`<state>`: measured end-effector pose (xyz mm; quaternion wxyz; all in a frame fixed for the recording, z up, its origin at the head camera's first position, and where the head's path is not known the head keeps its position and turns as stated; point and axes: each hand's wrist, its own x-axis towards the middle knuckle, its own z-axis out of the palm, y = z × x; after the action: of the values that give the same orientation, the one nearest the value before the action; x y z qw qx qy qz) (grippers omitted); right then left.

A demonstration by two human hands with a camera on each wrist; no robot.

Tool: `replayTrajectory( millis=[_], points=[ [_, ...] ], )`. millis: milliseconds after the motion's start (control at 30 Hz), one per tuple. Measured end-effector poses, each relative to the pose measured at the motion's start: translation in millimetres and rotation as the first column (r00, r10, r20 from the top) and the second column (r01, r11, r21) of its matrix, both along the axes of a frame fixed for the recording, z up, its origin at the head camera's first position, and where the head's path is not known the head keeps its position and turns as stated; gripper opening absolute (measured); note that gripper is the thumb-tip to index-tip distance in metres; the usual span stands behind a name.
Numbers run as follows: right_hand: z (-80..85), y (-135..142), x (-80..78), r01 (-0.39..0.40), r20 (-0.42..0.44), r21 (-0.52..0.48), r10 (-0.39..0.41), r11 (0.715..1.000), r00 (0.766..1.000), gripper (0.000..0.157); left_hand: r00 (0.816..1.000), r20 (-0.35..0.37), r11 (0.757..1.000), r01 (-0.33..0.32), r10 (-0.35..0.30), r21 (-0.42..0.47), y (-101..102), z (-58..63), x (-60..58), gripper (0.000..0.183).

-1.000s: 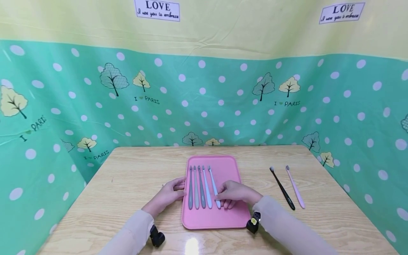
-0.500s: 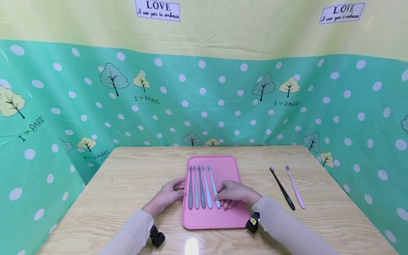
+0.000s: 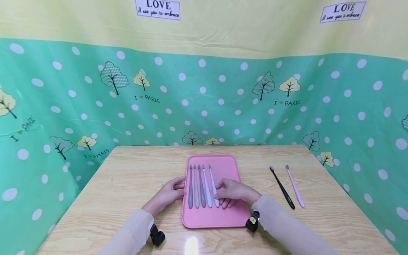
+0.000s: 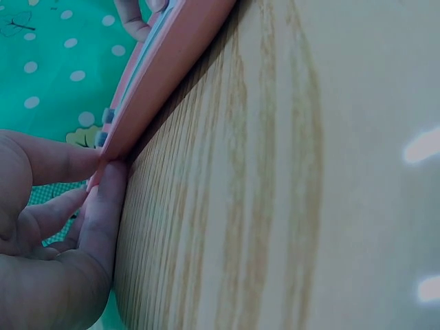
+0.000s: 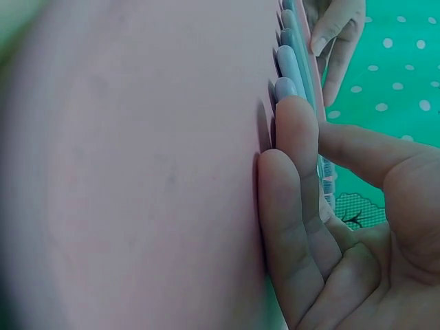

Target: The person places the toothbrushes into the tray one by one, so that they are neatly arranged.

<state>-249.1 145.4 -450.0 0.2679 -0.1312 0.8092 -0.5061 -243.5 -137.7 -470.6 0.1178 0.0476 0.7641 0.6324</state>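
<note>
A pink tray [image 3: 216,220] lies on the table, bearing a row of toothbrushes side by side with heads toward the back. Two dark grey toothbrushes [image 3: 190,187], a lighter grey toothbrush [image 3: 196,187] between them and a pale blue toothbrush [image 3: 207,187] form the left group. To their right, across a small gap, lies another pale blue toothbrush [image 3: 212,180]; my right hand [image 3: 234,191] pinches its handle near the lower end. My left hand [image 3: 170,193] holds the tray's left rim, with fingertips around the edge in the left wrist view.
Right of the tray, a black toothbrush [image 3: 282,187] and a pink toothbrush [image 3: 295,186] lie on the wooden table [image 3: 137,166]. A green and yellow patterned curtain [image 3: 169,124] hangs behind the table and along both sides.
The handle of the rightmost pale blue toothbrush has shifted slightly left with my right hand, nearer the row. My left hand stays at the tray rim.
</note>
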Motion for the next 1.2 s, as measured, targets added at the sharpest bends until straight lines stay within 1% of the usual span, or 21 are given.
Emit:
replayTrajectory(
  millis=[400,700,1200],
  points=[
    [0.4,1.2,1.0,0.005,-0.007,0.013,-0.005,1.0,1.0,0.042,1.0,-0.003,1.0,0.011,-0.011,0.0,0.0,-0.5,0.9,0.061],
    [-2.6,3.6,0.0,-0.001,-0.003,-0.003,0.001,1.0,1.0,0.044,1.0,0.001,1.0,-0.001,0.001,-0.016,1.6,0.5,2.1,0.062],
    [-4.2,4.5,-1.2,-0.009,-0.004,-0.008,0.009,1.0,1.0,0.046,1.0,-0.004,1.0,0.004,-0.004,-0.015,1.1,-1.5,1.4,0.062]
  ],
)
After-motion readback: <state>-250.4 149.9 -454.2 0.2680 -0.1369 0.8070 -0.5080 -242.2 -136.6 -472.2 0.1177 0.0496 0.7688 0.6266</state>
